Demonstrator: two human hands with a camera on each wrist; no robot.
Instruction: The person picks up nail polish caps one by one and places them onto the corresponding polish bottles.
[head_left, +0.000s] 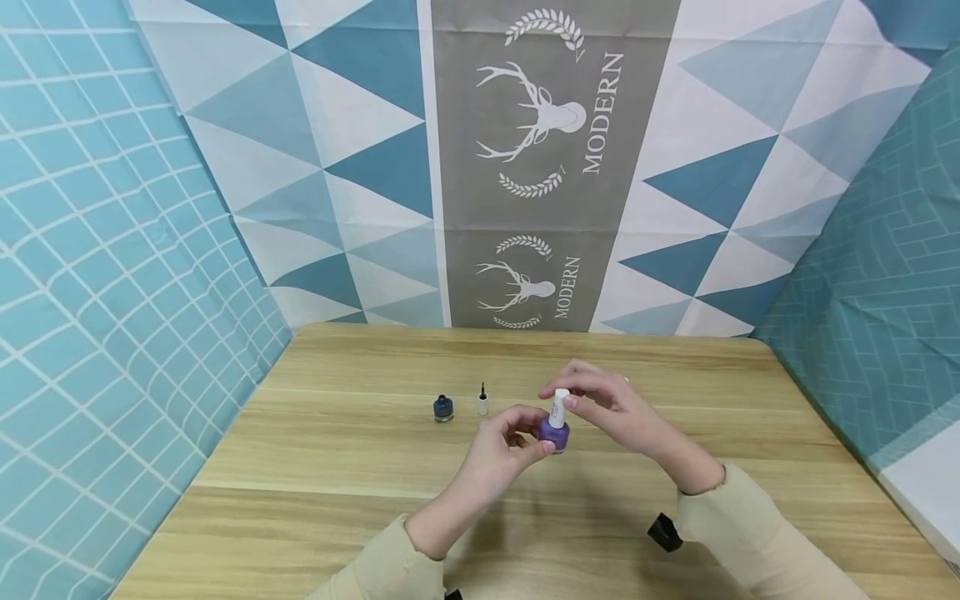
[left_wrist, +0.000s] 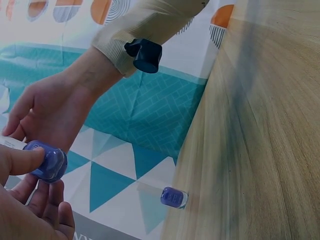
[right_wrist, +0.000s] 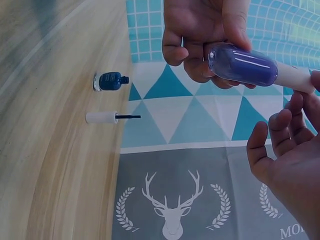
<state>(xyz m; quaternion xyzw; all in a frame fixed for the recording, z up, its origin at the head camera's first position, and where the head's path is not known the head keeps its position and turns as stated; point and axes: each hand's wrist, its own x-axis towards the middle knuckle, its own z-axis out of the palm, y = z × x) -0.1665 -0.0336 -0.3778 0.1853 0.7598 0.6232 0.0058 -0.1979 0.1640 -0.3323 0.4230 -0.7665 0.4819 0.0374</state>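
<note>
My left hand (head_left: 497, 443) holds a purple nail polish bottle (head_left: 554, 435) between thumb and fingers, raised and tilted over the table. Its white cap (head_left: 558, 408) sits on the bottle, and the thumb and index finger of my right hand (head_left: 618, 410) pinch it. The other right fingers are bent and hold nothing, as the right wrist view shows. To the left stands an uncapped dark blue nail polish bottle (head_left: 443, 408). Beside it a white cap with a dark brush (head_left: 482, 402) stands on end, brush up.
A small purple bottle (left_wrist: 173, 197) stands on the table in the left wrist view. The wooden table (head_left: 337, 492) meets a patterned cloth backdrop (head_left: 375, 167) at its far edge. Blue tiled cloth (head_left: 90, 292) hangs at the left. A black wrist device (head_left: 664, 532) is at the right sleeve.
</note>
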